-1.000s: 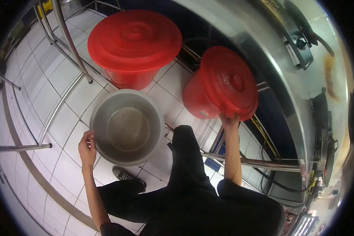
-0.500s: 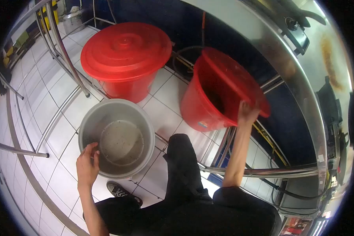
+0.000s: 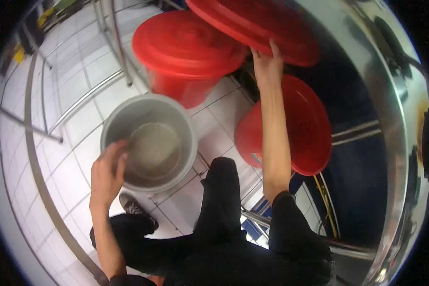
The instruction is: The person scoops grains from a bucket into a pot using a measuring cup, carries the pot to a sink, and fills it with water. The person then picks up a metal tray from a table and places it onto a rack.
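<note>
My right hand (image 3: 269,69) grips the edge of a red lid (image 3: 264,26), raised and tilted above the two red buckets. Below my forearm stands the uncovered red bucket (image 3: 312,128), its dark red inside showing. My left hand (image 3: 108,174) is at the near left rim of a large grey metal pot (image 3: 110,138), fingers curved over the edge and thumb apart. A shallow layer of cloudy, greyish liquid (image 3: 155,148) covers the pot's bottom. Behind the pot is the other red bucket (image 3: 178,88), with its own lid (image 3: 190,43) on.
White floor tiles (image 3: 76,174) lie under everything. Metal frame legs (image 3: 117,43) rise at the back left, and a steel counter edge (image 3: 391,109) curves along the right. Steel rails (image 3: 357,133) run behind the uncovered bucket. My shoe (image 3: 137,209) is close to the pot.
My right hand has lifted the lid off the right bucket, up and to the left, uncovering its inside. The view has shifted; my left hand stays by the pot's rim.
</note>
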Tool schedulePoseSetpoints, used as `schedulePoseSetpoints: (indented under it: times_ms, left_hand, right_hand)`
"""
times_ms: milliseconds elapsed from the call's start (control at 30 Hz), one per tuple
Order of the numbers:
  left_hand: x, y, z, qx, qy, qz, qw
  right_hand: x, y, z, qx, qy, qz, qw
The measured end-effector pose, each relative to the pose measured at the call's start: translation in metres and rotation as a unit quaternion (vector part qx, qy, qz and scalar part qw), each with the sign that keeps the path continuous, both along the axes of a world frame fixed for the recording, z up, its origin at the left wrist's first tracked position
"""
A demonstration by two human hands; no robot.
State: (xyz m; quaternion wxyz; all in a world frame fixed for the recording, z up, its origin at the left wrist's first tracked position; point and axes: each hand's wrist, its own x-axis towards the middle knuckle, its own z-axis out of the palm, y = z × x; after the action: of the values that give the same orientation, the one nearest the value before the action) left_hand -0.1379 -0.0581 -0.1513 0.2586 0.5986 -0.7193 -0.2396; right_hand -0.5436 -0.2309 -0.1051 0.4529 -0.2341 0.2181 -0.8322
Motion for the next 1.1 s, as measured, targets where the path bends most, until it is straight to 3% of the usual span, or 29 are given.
schedulePoseSetpoints:
  times_ms: [133, 200, 300, 400, 433, 467, 533, 567, 600, 633, 667, 700, 800, 833, 900, 1100]
  left_hand:
    - [0.012, -0.005, -0.016, -0.010, 0.009, 0.020, 1.000]
    - [0.020, -0.002, -0.016, 0.025, 0.015, 0.032, 0.999]
    - [0.036, 0.005, -0.013, 0.035, -0.033, 0.052, 0.997]
    - [0.046, 0.007, -0.007, 0.025, -0.019, 0.066, 0.997]
    - [0.051, 0.008, -0.009, 0.014, -0.023, 0.071, 0.997]
    - [0.056, 0.007, -0.010, 0.021, -0.025, 0.086, 0.996]
    - [0.066, 0.008, -0.013, -0.023, 0.011, 0.073, 0.997]
    - [0.071, 0.008, -0.015, -0.033, 0.013, 0.074, 0.997]
    - [0.074, 0.011, -0.012, -0.028, 0.012, 0.084, 0.996]
    - [0.076, 0.012, -0.008, -0.038, 0.009, 0.086, 0.996]
    - [0.079, 0.013, -0.005, -0.050, 0.006, 0.088, 0.995]
    - [0.084, 0.013, -0.005, -0.069, 0.005, 0.089, 0.994]
    - [0.096, 0.014, 0.003, -0.107, 0.005, 0.115, 0.988]
    - [0.102, 0.013, 0.004, -0.128, -0.005, 0.118, 0.985]
    - [0.111, 0.016, 0.006, -0.124, -0.006, 0.140, 0.982]
    - [0.120, 0.017, 0.006, -0.135, 0.009, 0.158, 0.978]
  right_hand:
    - [0.002, -0.109, -0.058, 0.036, -0.101, 0.188, 0.976]
    - [0.017, -0.129, -0.077, 0.143, -0.058, 0.161, 0.975]
    - [0.028, -0.132, -0.117, 0.103, -0.130, 0.176, 0.970]
    - [0.004, -0.100, -0.109, 0.184, -0.236, 0.332, 0.895]
    - [0.004, -0.071, -0.103, 0.192, -0.132, 0.330, 0.915]
    - [0.022, -0.019, -0.083, 0.171, 0.087, 0.263, 0.946]
    - [0.028, 0.060, -0.058, 0.251, 0.462, 0.091, 0.846]
    - [-0.004, 0.085, -0.068, 0.299, 0.542, 0.013, 0.786]
    - [-0.075, 0.107, -0.100, 0.230, 0.701, -0.092, 0.669]
    - [-0.084, 0.137, -0.102, 0.276, 0.780, -0.229, 0.513]
    - [-0.081, 0.164, -0.092, 0.430, 0.782, -0.179, 0.413]
    - [-0.087, 0.186, -0.098, 0.424, 0.786, -0.176, 0.414]
    - [-0.096, 0.238, -0.157, 0.450, 0.814, -0.158, 0.332]
    - [-0.100, 0.244, -0.165, 0.445, 0.817, -0.153, 0.333]
    - [-0.117, 0.246, -0.174, 0.460, 0.821, -0.205, 0.271]
    - [-0.057, 0.286, -0.155, 0.459, 0.829, -0.184, 0.263]
